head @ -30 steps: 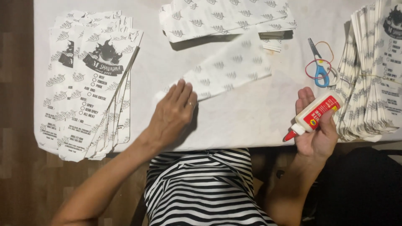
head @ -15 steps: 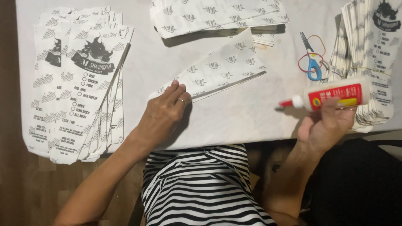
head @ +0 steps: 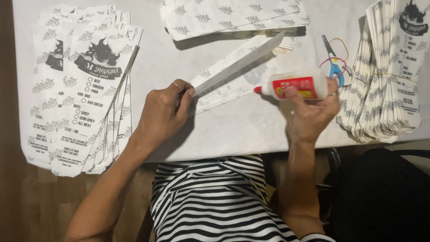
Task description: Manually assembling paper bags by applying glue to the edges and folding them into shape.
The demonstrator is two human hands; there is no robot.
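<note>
My left hand (head: pixel 163 114) pinches the near end of a long printed paper sheet (head: pixel 233 71) and lifts one flap of it up off the white table (head: pixel 233 130). My right hand (head: pixel 313 112) holds a white glue bottle (head: pixel 293 86) with a red label and red tip. The bottle lies sideways, its tip pointing left, just above the sheet's lower layer.
A fanned stack of printed paper bags (head: pixel 83 85) lies at the left, another (head: pixel 389 71) at the right edge, and a folded pile (head: pixel 233 15) at the back. Blue-handled scissors (head: pixel 332 60) and rubber bands (head: pixel 342 62) lie beside the right stack.
My left hand went from pressing flat on the sheet to lifting its flap. My right hand swung the glue bottle from tip-down to sideways and moved it left toward the sheet.
</note>
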